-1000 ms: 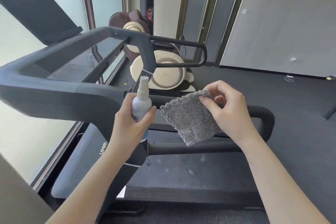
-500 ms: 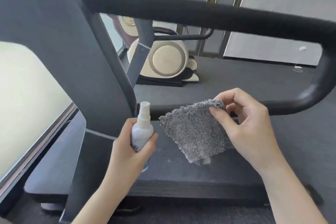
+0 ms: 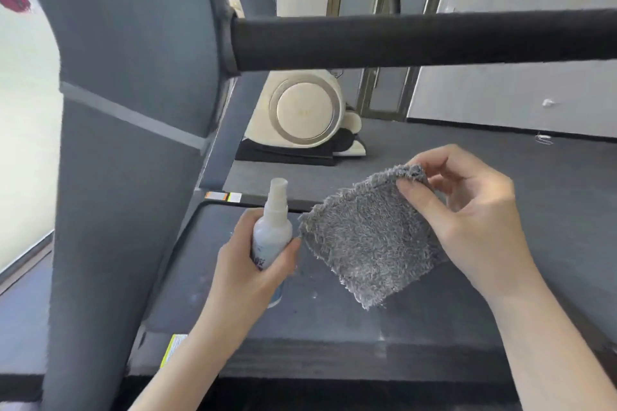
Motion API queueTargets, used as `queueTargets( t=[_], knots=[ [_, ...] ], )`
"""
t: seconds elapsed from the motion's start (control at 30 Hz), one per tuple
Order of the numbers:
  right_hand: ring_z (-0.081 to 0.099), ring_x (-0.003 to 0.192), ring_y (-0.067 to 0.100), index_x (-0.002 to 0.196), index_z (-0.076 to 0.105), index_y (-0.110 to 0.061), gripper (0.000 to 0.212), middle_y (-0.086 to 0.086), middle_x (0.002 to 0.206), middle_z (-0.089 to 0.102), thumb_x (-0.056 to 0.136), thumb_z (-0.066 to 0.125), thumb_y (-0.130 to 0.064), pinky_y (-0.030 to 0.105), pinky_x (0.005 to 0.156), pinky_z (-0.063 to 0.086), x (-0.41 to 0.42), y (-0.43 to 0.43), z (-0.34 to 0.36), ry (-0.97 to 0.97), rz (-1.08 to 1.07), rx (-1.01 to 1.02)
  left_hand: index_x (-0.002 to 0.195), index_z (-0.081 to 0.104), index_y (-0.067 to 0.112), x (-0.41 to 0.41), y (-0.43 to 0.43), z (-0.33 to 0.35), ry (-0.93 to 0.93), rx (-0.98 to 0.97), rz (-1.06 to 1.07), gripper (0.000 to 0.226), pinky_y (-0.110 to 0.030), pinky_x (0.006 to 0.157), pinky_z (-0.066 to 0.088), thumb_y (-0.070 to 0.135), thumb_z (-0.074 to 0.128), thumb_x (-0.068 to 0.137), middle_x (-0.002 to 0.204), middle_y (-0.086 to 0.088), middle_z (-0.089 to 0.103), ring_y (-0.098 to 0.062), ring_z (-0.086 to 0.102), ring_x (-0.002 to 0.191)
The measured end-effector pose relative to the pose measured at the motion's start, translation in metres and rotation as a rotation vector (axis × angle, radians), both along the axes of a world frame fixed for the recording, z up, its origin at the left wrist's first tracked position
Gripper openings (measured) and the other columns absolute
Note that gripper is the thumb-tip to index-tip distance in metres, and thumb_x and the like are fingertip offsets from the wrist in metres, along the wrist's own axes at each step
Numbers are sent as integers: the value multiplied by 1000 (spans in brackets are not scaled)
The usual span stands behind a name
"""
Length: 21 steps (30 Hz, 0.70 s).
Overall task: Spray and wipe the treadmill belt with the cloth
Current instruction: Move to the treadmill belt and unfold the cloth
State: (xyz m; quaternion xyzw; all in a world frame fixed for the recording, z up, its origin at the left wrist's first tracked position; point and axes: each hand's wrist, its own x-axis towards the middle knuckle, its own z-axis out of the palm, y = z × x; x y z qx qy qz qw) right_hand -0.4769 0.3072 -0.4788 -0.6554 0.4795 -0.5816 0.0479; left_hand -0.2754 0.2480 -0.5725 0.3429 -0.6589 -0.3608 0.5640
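While both hands hang above the treadmill belt point(image 3: 334, 320), the task looks to be at its very start: nothing is being sprayed and the cloth point(image 3: 367, 243) touches no surface. The left hand point(image 3: 247, 267) is wrapped round the body of a small white spray bottle point(image 3: 273, 227), held upright over the belt's left part; no finger sits on the pump head, so far as can be seen. The right hand point(image 3: 467, 227) pinches the grey fluffy cloth by its upper corner between thumb and fingertips, the rest hanging slanted over the middle of the belt, just beside the bottle. The belt lies below both, dark, with pale specks on it. Next, I judge, a left finger has to climb onto the pump, the nozzle tip down toward the belt, and mist go on before the cloth is laid flat and rubbed. Both forearms reach forward from the belt's near end, under the padded handrail point(image 3: 417, 40) that crosses above it.
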Motion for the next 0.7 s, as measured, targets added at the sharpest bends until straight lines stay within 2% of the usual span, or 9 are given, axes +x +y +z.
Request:
queueTargets(
  t=[0.07, 0.17, 0.27, 0.33, 0.4, 0.53, 0.6, 0.7],
  knots=[
    [55, 75, 16, 76, 61, -31, 14, -9, 76, 63, 78, 67, -18, 35, 73, 46, 0, -7, -21, -39, 11, 3, 78, 53, 47, 1, -10, -16, 22, -8, -4, 19, -25, 60, 51, 37, 69, 71, 63, 6, 66, -11, 65, 59],
    [53, 72, 22, 76, 61, -29, 16, -9, 75, 62, 80, 69, -16, 32, 70, 45, -1, -14, -41, -36, -35, 14, 82, 53, 38, 4, -20, -29, 6, -28, -20, 16, -29, 63, 52, 39, 67, 74, 65, 2, 65, -10, 65, 60],
    [50, 67, 13, 74, 61, -30, 20, -16, 71, 61, 81, 70, -14, 28, 65, 43, -3, -23, -48, -51, -82, 24, 86, 52, 24, 5, -32, -32, 7, -39, -16, 19, -24, 61, 49, 18, 69, 87, 72, -11, 64, -11, 63, 60],
    [50, 65, 9, 73, 61, -32, 22, -18, 70, 61, 81, 71, -13, 26, 64, 43, -4, -29, -51, -50, -106, 16, 88, 52, 22, 5, -40, -32, -8, -47, -11, 18, -28, 62, 51, 12, 66, 90, 73, -15, 64, -12, 63, 60],
    [51, 64, 5, 72, 60, -32, 23, -20, 69, 61, 81, 70, -13, 24, 64, 43, -4, -33, -54, -46, -124, 5, 90, 52, 24, 4, -47, -33, -16, -45, -11, 17, -37, 67, 54, 14, 66, 91, 72, -13, 65, -12, 64, 61],
    [48, 61, -2, 71, 59, -32, 24, -24, 67, 59, 81, 70, -12, 18, 64, 40, -2, -40, -61, 13, -176, 20, 90, 51, 27, 6, -56, -42, -23, -2, -14, 16, -44, 71, 54, 22, 66, 90, 69, -9, 65, -15, 63, 62],
    [48, 59, -2, 70, 58, -32, 25, -25, 66, 59, 81, 69, -12, 15, 63, 39, -2, -40, -61, 25, -194, 26, 86, 51, 30, 9, -57, -49, -12, 17, -29, 16, -43, 70, 52, 27, 67, 89, 67, -6, 65, -16, 63, 63],
    [49, 61, 0, 70, 59, -33, 26, -25, 67, 60, 81, 69, -13, 18, 63, 40, -7, -37, -63, 19, -203, 23, 82, 51, 33, 16, -56, -57, -9, 62, -39, 18, -39, 69, 52, 28, 68, 86, 66, -5, 65, -22, 65, 67]
  ],
)
